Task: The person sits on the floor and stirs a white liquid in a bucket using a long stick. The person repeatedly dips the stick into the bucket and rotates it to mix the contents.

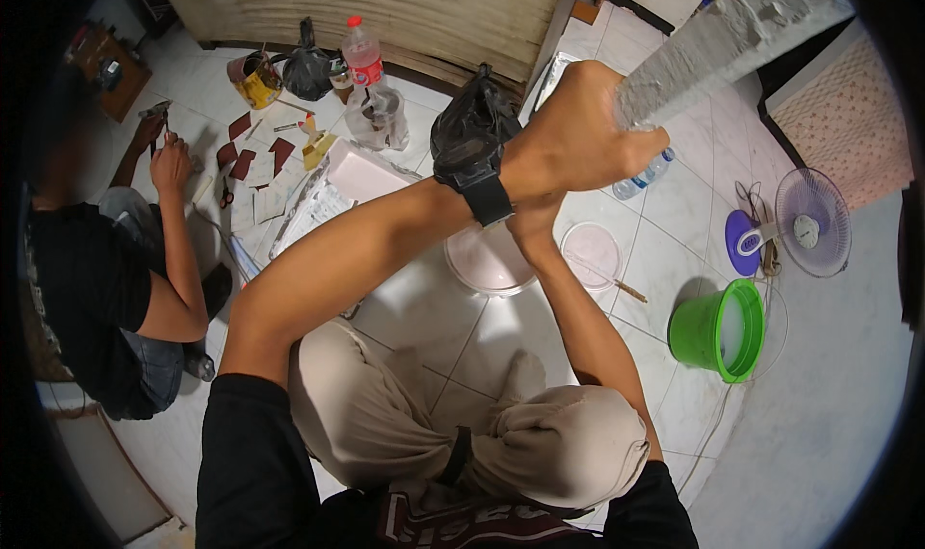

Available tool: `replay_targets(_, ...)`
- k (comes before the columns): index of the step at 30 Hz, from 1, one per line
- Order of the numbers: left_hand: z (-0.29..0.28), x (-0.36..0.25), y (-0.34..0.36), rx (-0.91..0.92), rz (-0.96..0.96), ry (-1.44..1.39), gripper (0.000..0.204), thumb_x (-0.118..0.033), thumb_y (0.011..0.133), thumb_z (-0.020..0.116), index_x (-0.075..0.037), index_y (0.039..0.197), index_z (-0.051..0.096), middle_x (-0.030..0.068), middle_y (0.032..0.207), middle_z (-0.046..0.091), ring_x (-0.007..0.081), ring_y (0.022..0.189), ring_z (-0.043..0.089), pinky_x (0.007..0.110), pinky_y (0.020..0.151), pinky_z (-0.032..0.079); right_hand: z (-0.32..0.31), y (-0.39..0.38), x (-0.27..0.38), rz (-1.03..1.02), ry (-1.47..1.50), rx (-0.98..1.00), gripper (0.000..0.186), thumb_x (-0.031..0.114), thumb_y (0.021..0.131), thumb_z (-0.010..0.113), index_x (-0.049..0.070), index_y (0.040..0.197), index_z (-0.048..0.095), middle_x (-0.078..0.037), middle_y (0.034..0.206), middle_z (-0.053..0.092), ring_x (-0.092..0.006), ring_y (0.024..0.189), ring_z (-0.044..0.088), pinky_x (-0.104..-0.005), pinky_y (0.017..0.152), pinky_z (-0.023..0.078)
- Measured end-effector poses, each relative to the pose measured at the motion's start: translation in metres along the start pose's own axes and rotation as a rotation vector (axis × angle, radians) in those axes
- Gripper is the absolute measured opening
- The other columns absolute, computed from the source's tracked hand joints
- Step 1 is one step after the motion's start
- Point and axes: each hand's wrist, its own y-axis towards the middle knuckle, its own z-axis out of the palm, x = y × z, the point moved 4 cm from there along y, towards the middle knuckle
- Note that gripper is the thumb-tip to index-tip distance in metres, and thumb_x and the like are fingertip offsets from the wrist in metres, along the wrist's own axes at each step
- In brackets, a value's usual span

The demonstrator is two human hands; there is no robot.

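My left hand (583,130), with a black watch (474,178) on its wrist, reaches across to the right. Its fingers are closed around the lower end of a long grey bar (737,43) with a rough, crusted surface, which slants up to the top right corner. Behind the left wrist, only the back part of my right hand (536,220) shows; its fingers are hidden. Below the hands stands a round tub (491,260) of pale pink paint or paste. A round pale pink lid or dish (590,252) lies beside it, with a wooden-handled tool (631,291) across its edge.
A person (106,299) sits at the left, handling a small tool. Near them are dark red sheets (281,152), scissors (226,197), a paint can (255,79), a bottle (362,53) and a pale pink tray (371,171). A green bucket (713,327) and a fan (807,226) stand right.
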Motion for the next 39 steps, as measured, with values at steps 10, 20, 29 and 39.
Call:
replay_targets(10,-0.020,0.016,0.007,-0.034,-0.370,-0.317,0.018,-0.008,0.077,0.061,0.000,0.062,0.053,0.0022,0.051,0.046,0.0091,0.041,0.043,0.029,0.040,0.038,-0.007,0.000,0.004,0.484,-0.048,0.203,0.018,0.009,0.087,0.060,-0.004,0.075,0.060,-0.006,0.060,0.057,-0.0144,0.055,0.052,-0.0324,0.052,0.040)
replay_targets(20,0.013,0.005,0.005,0.103,0.004,-0.033,0.020,-0.013,0.074,0.062,0.001,0.061,0.054,0.0021,0.053,0.052,0.0126,0.047,0.047,0.031,0.046,0.038,-0.015,-0.011,-0.014,0.118,-0.029,0.119,0.044,0.010,0.084,0.072,-0.003,0.120,0.052,-0.012,0.113,0.060,-0.0235,0.107,0.059,-0.0351,0.092,0.046)
replay_targets(29,-0.026,0.021,0.000,-0.021,-0.297,-0.373,0.022,-0.010,0.075,0.063,0.000,0.059,0.052,0.0043,0.051,0.051,0.0122,0.040,0.050,0.030,0.040,0.045,-0.003,0.007,0.008,0.376,-0.090,0.205,0.022,0.008,0.082,0.061,-0.006,0.066,0.056,-0.007,0.054,0.051,-0.0139,0.052,0.047,-0.0355,0.052,0.039)
replay_targets(39,-0.043,0.023,0.006,-0.157,-0.279,-0.180,0.021,-0.010,0.081,0.061,0.001,0.064,0.056,0.0026,0.048,0.045,0.0096,0.037,0.044,0.030,0.043,0.049,0.029,0.004,-0.010,0.440,0.172,0.246,0.018,0.008,0.086,0.060,-0.001,0.071,0.059,-0.003,0.055,0.053,-0.0111,0.048,0.048,-0.0302,0.046,0.038)
